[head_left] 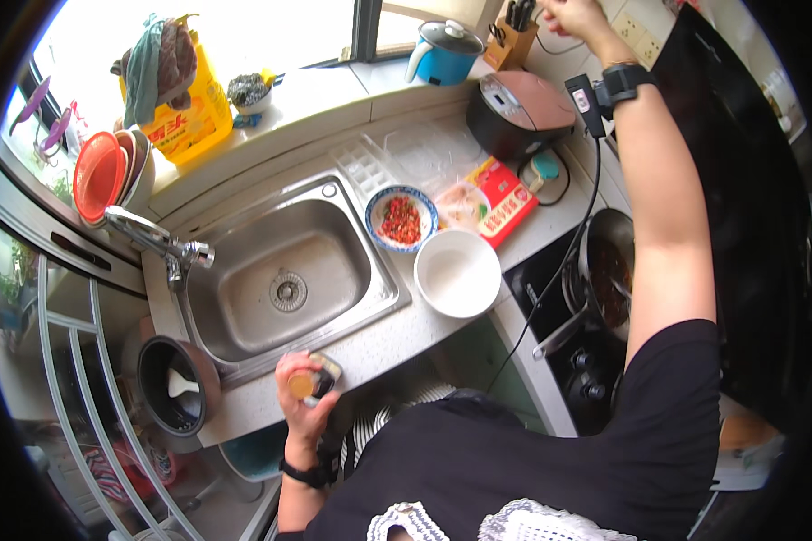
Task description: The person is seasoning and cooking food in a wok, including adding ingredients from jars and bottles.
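In front of the sink's near edge, my left hand (301,392) grips a small seasoning jar with an orange cap (302,384); its dark and pale side shows past the fingers. My right hand (575,19) is raised at the top edge of the view, fingers curled, close to a wooden knife block (512,42). Whether it holds anything is hidden. Below the right forearm sits a wok (607,270) with dark sauce and a utensil in it, on a black gas hob (548,291). Chopped red chilli (402,220) fills a blue-rimmed bowl (371,228) beside an empty white bowl (457,274).
A steel sink (243,291) with a chrome tap (169,247) lies before me. Left of it stands a cooker pot (206,379) with a white paddle. Behind are a red food box (511,206), a rice cooker (524,111) and a blue pot (443,57). A black cable (585,220) hangs from my right wrist.
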The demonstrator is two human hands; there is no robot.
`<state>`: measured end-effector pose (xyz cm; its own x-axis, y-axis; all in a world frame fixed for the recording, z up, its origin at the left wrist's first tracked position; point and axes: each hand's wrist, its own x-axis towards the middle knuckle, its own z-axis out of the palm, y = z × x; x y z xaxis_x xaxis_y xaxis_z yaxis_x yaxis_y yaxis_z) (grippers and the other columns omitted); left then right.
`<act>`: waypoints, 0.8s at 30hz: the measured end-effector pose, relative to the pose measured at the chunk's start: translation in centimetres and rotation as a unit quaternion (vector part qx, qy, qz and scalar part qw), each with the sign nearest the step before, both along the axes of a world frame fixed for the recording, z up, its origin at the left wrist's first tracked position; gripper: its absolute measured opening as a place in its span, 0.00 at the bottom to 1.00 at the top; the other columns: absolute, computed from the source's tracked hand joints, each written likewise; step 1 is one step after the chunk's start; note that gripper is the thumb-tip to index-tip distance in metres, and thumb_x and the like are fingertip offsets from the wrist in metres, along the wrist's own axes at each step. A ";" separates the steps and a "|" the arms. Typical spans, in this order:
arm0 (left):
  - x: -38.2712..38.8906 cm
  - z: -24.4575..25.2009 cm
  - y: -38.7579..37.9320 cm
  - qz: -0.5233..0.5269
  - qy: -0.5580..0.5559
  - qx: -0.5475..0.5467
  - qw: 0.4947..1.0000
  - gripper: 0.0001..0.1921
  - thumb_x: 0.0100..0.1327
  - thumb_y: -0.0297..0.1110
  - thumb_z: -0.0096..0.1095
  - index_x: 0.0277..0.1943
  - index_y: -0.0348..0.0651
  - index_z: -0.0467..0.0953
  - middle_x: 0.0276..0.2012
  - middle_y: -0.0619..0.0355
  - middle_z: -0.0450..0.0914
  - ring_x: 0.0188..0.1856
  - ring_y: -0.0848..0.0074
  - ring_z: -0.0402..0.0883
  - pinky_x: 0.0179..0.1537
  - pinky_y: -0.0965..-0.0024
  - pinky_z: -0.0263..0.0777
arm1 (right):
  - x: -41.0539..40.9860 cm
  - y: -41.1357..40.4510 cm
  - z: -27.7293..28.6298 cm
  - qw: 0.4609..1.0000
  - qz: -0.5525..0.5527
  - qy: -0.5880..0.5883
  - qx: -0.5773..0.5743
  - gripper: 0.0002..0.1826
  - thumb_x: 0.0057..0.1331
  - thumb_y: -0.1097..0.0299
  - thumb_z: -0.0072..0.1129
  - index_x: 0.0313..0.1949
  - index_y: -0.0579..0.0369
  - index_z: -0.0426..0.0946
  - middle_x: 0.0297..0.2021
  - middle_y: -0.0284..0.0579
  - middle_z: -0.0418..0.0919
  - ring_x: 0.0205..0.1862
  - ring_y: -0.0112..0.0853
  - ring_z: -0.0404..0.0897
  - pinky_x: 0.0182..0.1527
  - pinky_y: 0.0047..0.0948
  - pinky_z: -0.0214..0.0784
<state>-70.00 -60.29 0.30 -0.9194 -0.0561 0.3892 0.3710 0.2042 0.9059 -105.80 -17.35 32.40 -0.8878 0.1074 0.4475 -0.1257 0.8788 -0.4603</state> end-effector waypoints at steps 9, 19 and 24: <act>0.4 5.9 -1.0 0.056 -0.006 -0.211 0.976 0.13 0.61 0.26 0.60 0.49 0.33 0.74 0.34 0.52 0.78 0.33 0.66 0.79 0.37 0.68 0.74 | -19.8 9.1 -13.7 0.958 -0.132 -0.057 0.248 0.17 0.57 0.60 0.61 0.43 0.56 0.76 0.42 0.56 0.79 0.47 0.50 0.77 0.49 0.46 0.69; -0.4 10.5 5.4 0.265 -0.263 -0.319 0.871 0.14 0.64 0.28 0.58 0.52 0.38 0.71 0.44 0.46 0.78 0.43 0.55 0.79 0.44 0.63 0.74 | -34.4 16.5 -24.7 0.975 -0.143 -0.065 0.155 0.29 0.62 0.69 0.56 0.63 0.51 0.61 0.58 0.56 0.67 0.59 0.48 0.69 0.57 0.42 0.64; -0.8 10.0 6.6 0.292 -0.273 -0.346 0.849 0.14 0.65 0.31 0.57 0.52 0.40 0.71 0.41 0.47 0.78 0.40 0.57 0.80 0.41 0.63 0.74 | -38.5 20.1 -27.3 0.945 -0.219 0.122 0.208 0.19 0.66 0.73 0.47 0.56 0.47 0.66 0.47 0.56 0.73 0.48 0.48 0.78 0.48 0.43 0.73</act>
<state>-70.80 -53.65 10.26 -0.8674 -0.4961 0.0394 -0.4134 0.7623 0.4981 -144.29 2.77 5.13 -0.6633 0.2109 0.7180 0.2353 0.9696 -0.0675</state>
